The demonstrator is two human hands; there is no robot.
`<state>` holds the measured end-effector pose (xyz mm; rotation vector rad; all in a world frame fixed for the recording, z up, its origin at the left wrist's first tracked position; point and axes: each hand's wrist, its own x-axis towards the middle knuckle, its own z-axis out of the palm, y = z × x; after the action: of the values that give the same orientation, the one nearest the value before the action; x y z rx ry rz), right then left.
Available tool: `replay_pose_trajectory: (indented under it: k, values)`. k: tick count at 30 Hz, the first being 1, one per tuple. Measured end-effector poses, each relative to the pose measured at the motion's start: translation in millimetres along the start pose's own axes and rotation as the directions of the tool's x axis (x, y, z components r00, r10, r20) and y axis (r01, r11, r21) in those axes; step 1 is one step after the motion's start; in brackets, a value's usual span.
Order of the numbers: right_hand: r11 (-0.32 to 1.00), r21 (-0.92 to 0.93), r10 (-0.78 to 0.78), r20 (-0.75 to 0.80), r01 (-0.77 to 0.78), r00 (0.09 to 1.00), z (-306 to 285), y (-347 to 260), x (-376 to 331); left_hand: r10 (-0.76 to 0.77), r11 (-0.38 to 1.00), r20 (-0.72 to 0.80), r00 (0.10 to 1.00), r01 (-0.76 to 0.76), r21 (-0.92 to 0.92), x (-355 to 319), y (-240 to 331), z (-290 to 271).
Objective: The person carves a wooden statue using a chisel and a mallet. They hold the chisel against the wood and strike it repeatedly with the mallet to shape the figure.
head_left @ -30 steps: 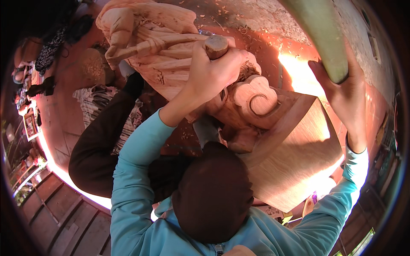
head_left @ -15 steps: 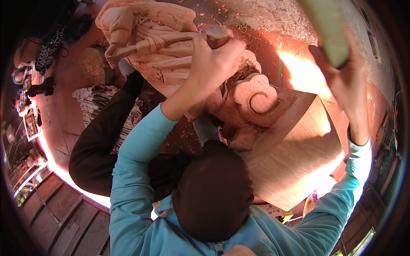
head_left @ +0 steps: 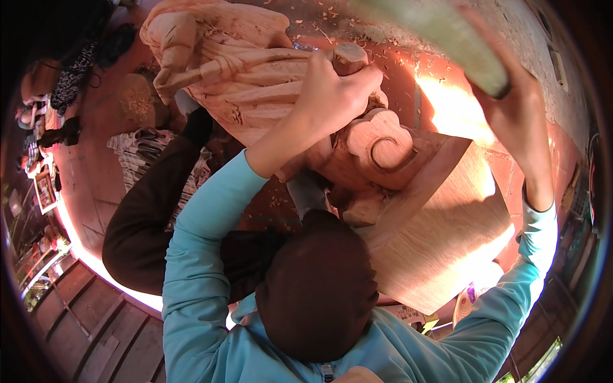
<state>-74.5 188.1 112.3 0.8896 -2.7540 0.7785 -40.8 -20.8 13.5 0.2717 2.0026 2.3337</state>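
Observation:
A large pale wooden carving (head_left: 236, 70) with draped folds and a scroll shape lies across the middle, joined to a square wooden base block (head_left: 447, 223). My left hand (head_left: 332, 96) is closed around a wooden-handled chisel (head_left: 350, 57), held against the carving near the scroll. My right hand (head_left: 517, 121) is raised at the upper right, gripping a pale green wooden mallet (head_left: 447, 32) that reaches up and left toward the frame's top edge. Both arms wear light blue sleeves.
Wood chips (head_left: 319, 19) litter the reddish floor behind the carving. My dark-trousered leg (head_left: 147, 223) extends left beneath it. A patterned cloth (head_left: 137, 159) lies on the floor, with dark wooden planks (head_left: 83, 313) at lower left and small items (head_left: 45, 185) along the left edge.
My right hand has swung the mallet leftward and over toward the chisel. The left hand shifted slightly on the chisel handle, staying against the carving.

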Motion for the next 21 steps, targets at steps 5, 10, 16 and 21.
replay_pose_trajectory:
  k: [5,10,16,21]
  values:
    - [0.974,-0.082,0.218,0.059,-0.213,0.974,-8,16,-8,-0.142,0.983,-0.041,0.989,0.136,-0.120,1,10,9]
    - [0.990,0.068,0.120,0.011,-0.120,0.993,-7,12,-6,-0.088,0.995,-0.007,0.996,0.088,-0.057,-1,4,5]
    - [0.962,-0.274,0.065,0.193,-0.010,0.979,-6,-11,-5,-0.167,0.971,-0.056,0.984,0.154,-0.184,0,9,10]
    - [0.984,0.040,0.174,0.024,-0.175,0.984,-3,22,-16,-0.102,0.993,-0.008,0.995,0.101,-0.062,-4,6,5]
